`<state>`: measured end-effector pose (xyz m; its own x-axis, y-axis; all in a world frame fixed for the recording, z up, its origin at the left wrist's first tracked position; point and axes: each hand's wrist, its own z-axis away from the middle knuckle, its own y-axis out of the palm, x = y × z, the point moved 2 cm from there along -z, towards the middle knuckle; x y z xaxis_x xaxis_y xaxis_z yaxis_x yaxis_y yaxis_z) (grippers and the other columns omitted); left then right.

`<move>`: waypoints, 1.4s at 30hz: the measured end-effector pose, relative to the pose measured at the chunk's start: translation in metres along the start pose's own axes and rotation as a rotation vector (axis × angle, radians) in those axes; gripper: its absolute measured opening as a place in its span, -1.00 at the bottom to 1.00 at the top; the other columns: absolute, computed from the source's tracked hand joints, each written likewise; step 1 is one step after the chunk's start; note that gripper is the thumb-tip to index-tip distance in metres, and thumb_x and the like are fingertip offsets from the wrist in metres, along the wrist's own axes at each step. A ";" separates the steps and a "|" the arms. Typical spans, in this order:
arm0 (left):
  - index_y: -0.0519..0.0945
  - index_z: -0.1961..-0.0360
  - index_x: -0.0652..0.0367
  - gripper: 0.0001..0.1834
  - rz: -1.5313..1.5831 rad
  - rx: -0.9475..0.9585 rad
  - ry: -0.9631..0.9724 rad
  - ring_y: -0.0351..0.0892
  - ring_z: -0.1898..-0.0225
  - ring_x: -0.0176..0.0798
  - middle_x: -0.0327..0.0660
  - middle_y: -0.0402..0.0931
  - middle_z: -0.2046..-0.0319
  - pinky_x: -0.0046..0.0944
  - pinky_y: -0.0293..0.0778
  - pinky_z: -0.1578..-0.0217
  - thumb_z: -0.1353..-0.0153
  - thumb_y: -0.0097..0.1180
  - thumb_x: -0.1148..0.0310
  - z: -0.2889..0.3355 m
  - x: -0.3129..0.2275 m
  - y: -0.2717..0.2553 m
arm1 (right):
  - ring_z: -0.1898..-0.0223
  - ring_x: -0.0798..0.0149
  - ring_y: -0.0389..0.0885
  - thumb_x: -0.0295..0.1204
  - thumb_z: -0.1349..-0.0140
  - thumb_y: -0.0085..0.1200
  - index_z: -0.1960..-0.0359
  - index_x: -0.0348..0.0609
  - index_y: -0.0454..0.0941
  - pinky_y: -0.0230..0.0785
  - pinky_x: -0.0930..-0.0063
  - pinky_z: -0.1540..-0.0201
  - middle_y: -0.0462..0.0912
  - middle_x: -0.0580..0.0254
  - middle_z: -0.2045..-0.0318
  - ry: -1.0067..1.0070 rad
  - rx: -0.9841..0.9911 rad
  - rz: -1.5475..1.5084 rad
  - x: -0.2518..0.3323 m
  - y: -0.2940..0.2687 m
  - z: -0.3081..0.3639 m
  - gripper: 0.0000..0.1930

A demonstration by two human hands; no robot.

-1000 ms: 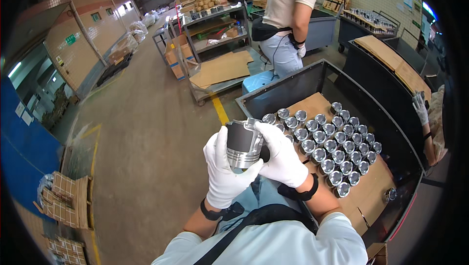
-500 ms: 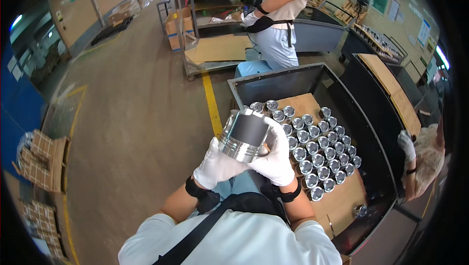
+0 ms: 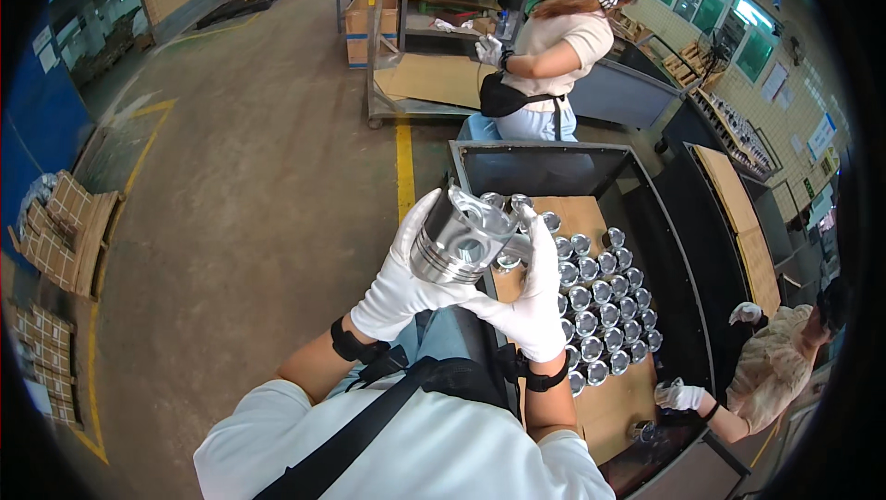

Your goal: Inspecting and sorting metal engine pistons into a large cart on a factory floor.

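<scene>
A shiny metal piston [image 3: 459,240] is held up in front of me, tilted, with ring grooves around its lower part and a round side hole showing. My left hand [image 3: 397,288], in a white glove, wraps its left side and underside. My gloved right hand [image 3: 535,306] grips it from the right, fingertips by the upper edge and thumb beneath. A short shiny metal piece [image 3: 520,246] shows between the piston and my right hand; I cannot tell whether it is separate. Beyond, several pistons [image 3: 604,291] stand in rows on cardboard [image 3: 577,209] inside a dark metal bin.
The bin's rim [image 3: 674,223] runs along my right. One piston [image 3: 641,430] sits apart in its near corner. A co-worker's gloved hand [image 3: 678,396] is over the bin's right edge. Another person [image 3: 563,48] sits beyond it. Strapped boxes [image 3: 60,232] lie at the left.
The piston has turned in my hands: its dark side patch has gone from view and its side hole now shows. The co-worker at right has leaned in, a hand reaching the bin.
</scene>
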<state>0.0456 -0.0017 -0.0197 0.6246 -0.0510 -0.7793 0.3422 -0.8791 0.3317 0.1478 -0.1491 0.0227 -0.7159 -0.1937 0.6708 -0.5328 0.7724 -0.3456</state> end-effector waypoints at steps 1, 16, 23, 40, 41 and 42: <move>0.01 -0.51 0.13 0.32 -0.040 -0.016 -0.006 0.32 -0.34 -0.18 -0.13 0.22 -0.36 -0.13 0.36 -0.31 0.23 0.65 0.48 0.002 -0.005 0.003 | -0.30 -0.05 0.43 -0.17 0.18 0.60 -0.41 -0.35 0.18 0.32 0.17 -0.32 0.38 -0.16 -0.32 -0.050 0.015 0.077 0.001 -0.001 -0.001 0.13; 0.06 -0.48 0.15 0.26 -0.731 -0.007 0.187 0.38 -0.21 -0.11 -0.08 0.19 -0.19 -0.12 0.43 -0.20 0.23 0.63 0.42 0.009 -0.037 0.016 | -0.26 0.04 0.46 -0.22 0.18 0.61 -0.38 -0.29 0.25 0.40 0.24 -0.24 0.40 -0.07 -0.28 0.047 -0.004 -0.187 -0.015 0.017 0.013 0.06; 0.00 -0.53 0.04 0.20 0.379 -0.119 -0.348 0.45 -0.26 -0.13 -0.07 0.33 -0.30 -0.12 0.53 -0.19 0.10 0.47 0.59 0.003 -0.039 0.017 | 0.01 -0.02 0.61 -0.22 0.22 0.62 -0.23 -0.24 0.42 0.48 0.20 -0.06 0.60 -0.01 -0.03 -0.209 -0.080 0.145 0.018 0.008 -0.001 -0.08; 0.12 -0.46 0.15 -0.07 0.851 0.071 -0.543 0.54 -0.16 0.08 0.04 0.35 -0.30 0.02 0.55 -0.17 -0.14 0.34 0.21 0.011 -0.026 -0.004 | 0.24 0.30 0.61 -0.19 0.19 0.63 -0.31 -0.24 0.36 0.56 0.42 0.19 0.55 0.05 -0.06 -0.147 -0.113 0.088 0.018 0.008 0.005 -0.01; 0.08 -0.48 0.10 -0.03 0.848 0.037 -0.552 0.50 -0.21 0.07 0.03 0.31 -0.33 0.03 0.54 -0.19 -0.12 0.37 0.27 0.010 -0.028 -0.003 | 0.24 0.29 0.62 -0.21 0.19 0.63 -0.33 -0.25 0.33 0.55 0.40 0.16 0.56 0.06 -0.05 -0.112 -0.077 0.051 0.018 0.009 0.005 0.01; 0.08 -0.48 0.10 -0.03 0.850 0.037 -0.554 0.50 -0.21 0.07 0.03 0.31 -0.33 0.03 0.54 -0.19 -0.12 0.37 0.27 0.010 -0.031 0.002 | 0.24 0.28 0.63 -0.23 0.20 0.64 -0.36 -0.26 0.31 0.55 0.39 0.13 0.57 0.06 -0.03 -0.076 -0.041 0.015 0.017 0.009 0.005 0.04</move>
<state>0.0201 -0.0061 -0.0005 0.2347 -0.8707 -0.4323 -0.0919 -0.4626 0.8818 0.1282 -0.1484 0.0278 -0.7566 -0.2257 0.6137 -0.5040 0.7992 -0.3275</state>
